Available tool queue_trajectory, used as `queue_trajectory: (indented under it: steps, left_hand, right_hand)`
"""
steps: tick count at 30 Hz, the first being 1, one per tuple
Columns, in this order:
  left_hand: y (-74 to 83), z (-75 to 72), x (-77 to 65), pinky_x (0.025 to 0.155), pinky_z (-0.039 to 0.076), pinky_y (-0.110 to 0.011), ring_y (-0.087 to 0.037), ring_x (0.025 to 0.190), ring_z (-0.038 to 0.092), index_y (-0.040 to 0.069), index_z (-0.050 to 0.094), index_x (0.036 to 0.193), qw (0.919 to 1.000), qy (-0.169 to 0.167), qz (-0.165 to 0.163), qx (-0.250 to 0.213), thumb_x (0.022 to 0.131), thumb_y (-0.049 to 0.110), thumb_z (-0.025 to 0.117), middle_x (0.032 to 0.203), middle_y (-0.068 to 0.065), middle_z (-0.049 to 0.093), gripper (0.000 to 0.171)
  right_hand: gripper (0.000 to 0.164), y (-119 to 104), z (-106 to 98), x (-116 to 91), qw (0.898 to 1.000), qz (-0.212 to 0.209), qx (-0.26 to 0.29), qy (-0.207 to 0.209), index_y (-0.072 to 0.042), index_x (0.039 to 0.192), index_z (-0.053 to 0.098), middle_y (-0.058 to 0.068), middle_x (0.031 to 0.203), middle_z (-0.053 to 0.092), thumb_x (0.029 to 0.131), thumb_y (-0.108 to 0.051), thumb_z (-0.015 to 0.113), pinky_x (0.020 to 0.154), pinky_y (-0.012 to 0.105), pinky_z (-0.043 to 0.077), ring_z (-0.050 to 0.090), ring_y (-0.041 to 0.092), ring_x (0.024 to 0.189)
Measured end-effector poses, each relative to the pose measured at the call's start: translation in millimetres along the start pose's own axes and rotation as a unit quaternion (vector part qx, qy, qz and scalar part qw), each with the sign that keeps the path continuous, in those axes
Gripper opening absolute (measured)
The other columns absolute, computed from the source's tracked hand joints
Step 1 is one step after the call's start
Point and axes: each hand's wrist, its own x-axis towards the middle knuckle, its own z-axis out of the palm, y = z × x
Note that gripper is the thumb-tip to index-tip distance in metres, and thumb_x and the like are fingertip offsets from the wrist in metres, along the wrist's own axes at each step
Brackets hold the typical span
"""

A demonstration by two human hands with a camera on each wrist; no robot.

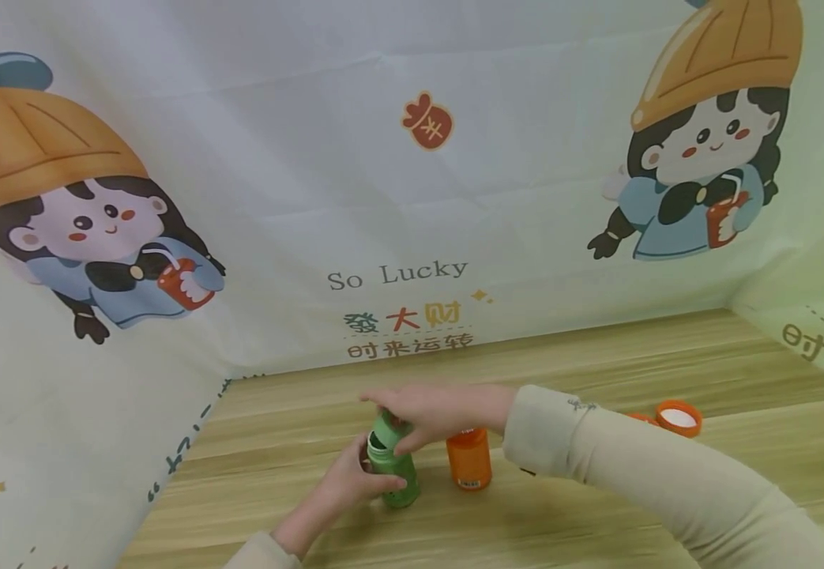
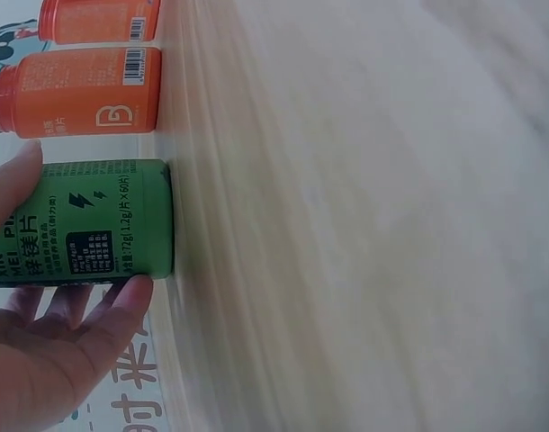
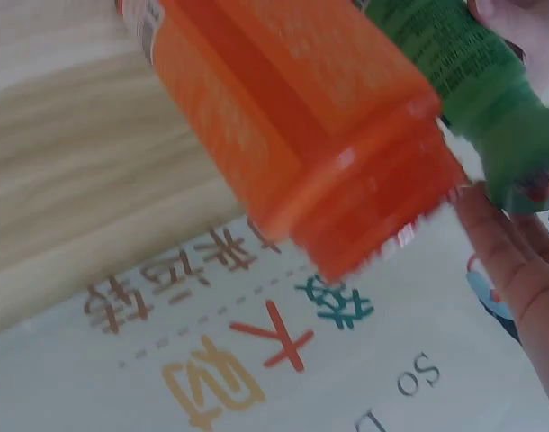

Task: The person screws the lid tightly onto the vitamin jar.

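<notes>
My left hand (image 1: 349, 480) grips a green bottle (image 1: 403, 484) round its body, thumb on the near side. The bottle stands on the table, its printed label (image 2: 85, 225) showing between thumb and fingers in the left wrist view. Over its mouth, my right hand (image 1: 422, 412) holds a green cap (image 1: 387, 431) by its edge. The cap is tilted, so part of the bottle's dark opening shows beneath it. In the right wrist view, the fingers (image 3: 517, 270) are at the cap (image 3: 517, 157), which is blurred.
An uncapped orange bottle (image 1: 470, 462) stands just right of the green one, below my right wrist. Another orange bottle (image 2: 99, 20) stands beyond it in the left wrist view. Orange caps, one with a white inside (image 1: 679, 419), lie farther right, partly behind my sleeve. A printed cloth (image 1: 298, 197) rises behind the table.
</notes>
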Motion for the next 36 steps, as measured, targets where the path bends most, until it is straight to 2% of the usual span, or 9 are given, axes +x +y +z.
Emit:
queue_trajectory:
  steps: [3, 5, 10, 18, 22, 27, 31, 36]
  left_hand:
    - [-0.5, -1.3, 0.3, 0.084, 0.05, -0.038, -0.024, 0.098, 0.057, -0.007, 0.039, 0.126, 0.9999, -0.014, -0.001, -0.009, 0.072, 0.012, 0.077, 0.116, -0.017, 0.054, 0.069]
    - [-0.9, -1.9, 0.8, 0.084, 0.05, -0.037, -0.023, 0.098, 0.057, -0.007, 0.038, 0.125, 0.9996, -0.022, 0.001, -0.016, 0.072, 0.012, 0.077, 0.116, -0.018, 0.053, 0.068]
    - [-1.5, -2.0, 1.6, 0.083, 0.051, -0.036, -0.023, 0.097, 0.058, -0.009, 0.037, 0.123, 0.9992, -0.029, 0.007, -0.026, 0.073, 0.011, 0.076, 0.115, -0.019, 0.052, 0.066]
    - [-3.8, -3.4, 1.4, 0.083, 0.051, -0.037, -0.025, 0.099, 0.058, -0.009, 0.036, 0.124, 0.999, -0.038, 0.004, -0.023, 0.073, 0.017, 0.077, 0.116, -0.022, 0.049, 0.071]
    - [-4.3, -3.8, 1.4, 0.083, 0.051, -0.038, -0.026, 0.1, 0.058, -0.009, 0.035, 0.125, 0.9985, -0.046, 0.008, -0.028, 0.074, 0.018, 0.076, 0.117, -0.023, 0.048, 0.071]
    - [-4.1, -3.3, 0.6, 0.081, 0.052, -0.037, -0.025, 0.099, 0.058, -0.008, 0.035, 0.126, 0.9982, -0.048, 0.006, -0.034, 0.074, 0.015, 0.076, 0.118, -0.023, 0.048, 0.07]
    - [-3.2, -2.5, 1.7, 0.081, 0.052, -0.037, -0.025, 0.099, 0.058, -0.008, 0.036, 0.126, 0.9982, -0.049, 0.014, -0.031, 0.074, 0.015, 0.076, 0.117, -0.021, 0.049, 0.069]
    - [-2.6, -2.8, 2.7, 0.084, 0.051, -0.038, -0.025, 0.101, 0.056, -0.005, 0.037, 0.127, 0.9982, -0.049, 0.028, -0.02, 0.075, 0.015, 0.075, 0.119, -0.019, 0.049, 0.068]
  right_hand:
    - [0.053, 0, 4, 3, 1.0, -0.022, 0.007, 0.016, -0.004, 0.127, 0.044, 0.002, 0.107, 0.054, 0.083, -0.021, 0.068, 0.084, 0.015, 0.042, 0.051, 0.009, 0.094]
    - [0.043, 0, 6, 6, 0.999, -0.044, -0.013, 0.018, -0.005, 0.12, 0.051, 0.004, 0.111, 0.054, 0.083, -0.02, 0.067, 0.085, 0.015, 0.041, 0.05, 0.01, 0.097]
    - [0.04, -2, 5, 8, 0.997, -0.062, -0.04, -0.014, -0.008, 0.123, 0.055, 0.007, 0.12, 0.051, 0.084, -0.016, 0.065, 0.09, 0.015, 0.04, 0.049, 0.012, 0.104]
    - [0.041, -7, 0, 11, 0.997, -0.043, -0.037, -0.044, -0.01, 0.125, 0.054, 0.006, 0.121, 0.05, 0.086, -0.016, 0.063, 0.086, 0.013, 0.04, 0.048, 0.009, 0.103]
    - [0.04, -7, 4, 15, 0.996, -0.037, -0.057, -0.049, -0.011, 0.125, 0.054, 0.005, 0.12, 0.05, 0.086, -0.017, 0.063, 0.085, 0.012, 0.04, 0.048, 0.008, 0.102]
    - [0.04, -7, 10, 19, 0.996, -0.008, -0.07, -0.055, -0.013, 0.126, 0.054, 0.003, 0.119, 0.051, 0.087, -0.021, 0.062, 0.082, 0.011, 0.041, 0.049, 0.007, 0.1]
    - [0.042, -8, 11, 19, 0.996, 0.023, -0.068, -0.05, -0.012, 0.127, 0.053, 0.002, 0.117, 0.052, 0.087, -0.024, 0.062, 0.079, 0.012, 0.042, 0.049, 0.005, 0.097]
    - [0.043, -12, 13, 19, 0.995, 0.056, -0.083, -0.028, -0.011, 0.122, 0.056, -0.001, 0.105, 0.052, 0.086, -0.032, 0.063, 0.068, 0.012, 0.042, 0.048, 0.004, 0.083]
